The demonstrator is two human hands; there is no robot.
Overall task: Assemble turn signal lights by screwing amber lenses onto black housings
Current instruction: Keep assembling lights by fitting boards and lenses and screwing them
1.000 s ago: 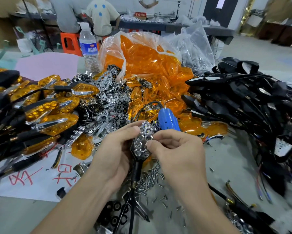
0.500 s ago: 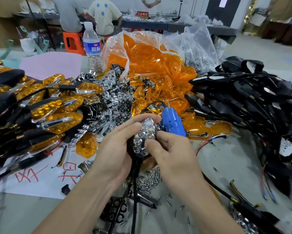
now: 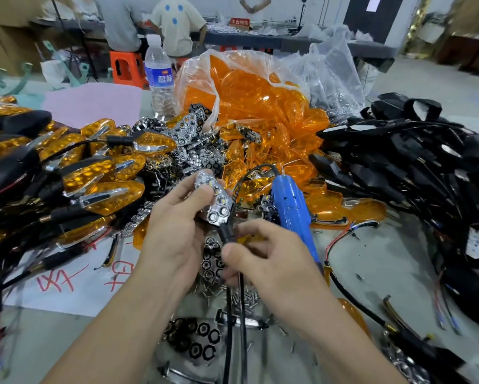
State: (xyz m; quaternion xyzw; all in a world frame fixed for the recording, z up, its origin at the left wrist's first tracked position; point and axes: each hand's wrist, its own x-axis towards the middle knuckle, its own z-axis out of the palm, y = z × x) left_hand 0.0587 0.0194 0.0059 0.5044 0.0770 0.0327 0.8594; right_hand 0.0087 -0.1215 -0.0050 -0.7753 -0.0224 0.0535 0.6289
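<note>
Left hand [image 3: 177, 231] grips housing [image 3: 214, 198] — chrome honeycomb (black stem).

Amber lenses [image 3: 249, 106] in clear bag, chrome honeycomb reflector [image 3: 213, 200], blue screwdriver [image 3: 291, 206], black housings [image 3: 415, 167], orange stool [image 3: 126, 67].

This is a small assembly workshop where one part is made in bulk by hand. The grey tabletop [image 3: 399, 261] is heaped with sorted stock: a clear plastic bag [image 3: 329, 76] spilling amber lenses [image 3: 249, 92], a tangle of black housings [image 3: 415, 167] with trailing wires, chrome reflector inserts [image 3: 188, 145], and a pile of finished lights [image 3: 94, 173]. Loose screws [image 3: 243, 297] lie scattered beside a blue electric screwdriver [image 3: 291, 206]. Behind, two people [image 3: 177, 23] sit with their backs turned on orange plastic stools [image 3: 124, 67] at another long tabletop [image 3: 316, 42] that carries a red sign [image 3: 239, 22], on a bare concrete floor [image 3: 426, 79].
</note>
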